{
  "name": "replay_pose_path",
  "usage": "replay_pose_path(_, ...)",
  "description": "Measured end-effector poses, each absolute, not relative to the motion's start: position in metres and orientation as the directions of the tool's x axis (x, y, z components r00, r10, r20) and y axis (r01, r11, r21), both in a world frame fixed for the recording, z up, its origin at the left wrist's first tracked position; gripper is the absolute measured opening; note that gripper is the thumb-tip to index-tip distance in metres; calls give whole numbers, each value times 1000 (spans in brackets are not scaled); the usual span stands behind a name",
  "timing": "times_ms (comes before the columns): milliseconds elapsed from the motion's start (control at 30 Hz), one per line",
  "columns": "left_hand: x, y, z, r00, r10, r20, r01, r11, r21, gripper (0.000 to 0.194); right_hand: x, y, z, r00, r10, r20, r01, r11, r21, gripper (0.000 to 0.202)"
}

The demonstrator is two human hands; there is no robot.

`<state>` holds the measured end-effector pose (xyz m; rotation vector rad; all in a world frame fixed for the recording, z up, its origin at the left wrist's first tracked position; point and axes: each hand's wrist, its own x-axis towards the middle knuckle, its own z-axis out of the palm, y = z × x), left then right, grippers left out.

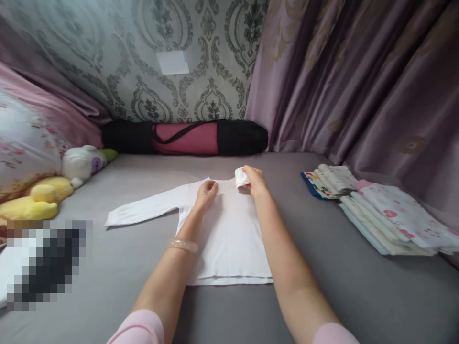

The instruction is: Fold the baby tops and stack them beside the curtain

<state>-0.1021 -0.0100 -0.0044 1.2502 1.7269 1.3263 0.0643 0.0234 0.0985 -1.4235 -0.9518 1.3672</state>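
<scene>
A white long-sleeved shirt (229, 239) lies flat on the grey bed sheet, hem toward me. Its left sleeve stretches out to the left, while the other sleeve is brought in toward the neckline. My right hand (255, 180) grips the end of that sleeve, a white cuff (241, 177), above the right shoulder. At the left side of the neckline, my left hand (207, 193) has its fingers curled together on the shirt fabric. A pale bangle circles my left wrist.
Folded clothes (401, 217) are stacked at the right, beside smaller folded cloths (330, 180). A black and dark-pink long bag (186, 137) lies along the wall. Yellow (32, 203) and white plush toys (81, 162) rest at the left, near a blurred-out patch. Purple curtains hang at the right.
</scene>
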Motion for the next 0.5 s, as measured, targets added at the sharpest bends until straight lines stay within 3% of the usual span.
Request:
replay_pose_path(267,-100,-16,-4,-419,907,42,54,-22,998,45,18,20,59,14,975,-223,200,-221,-954,5)
replay_pose_path(400,-102,-18,3,-409,912,-11,-18,4,1000,59,8,14,49,-64,978,-200,208,-183,-961,12)
replay_pose_path(500,-103,-20,5,-400,917,4,27,7,1000,63,5,10,45,-174,972,-159,183,-127,-975,21)
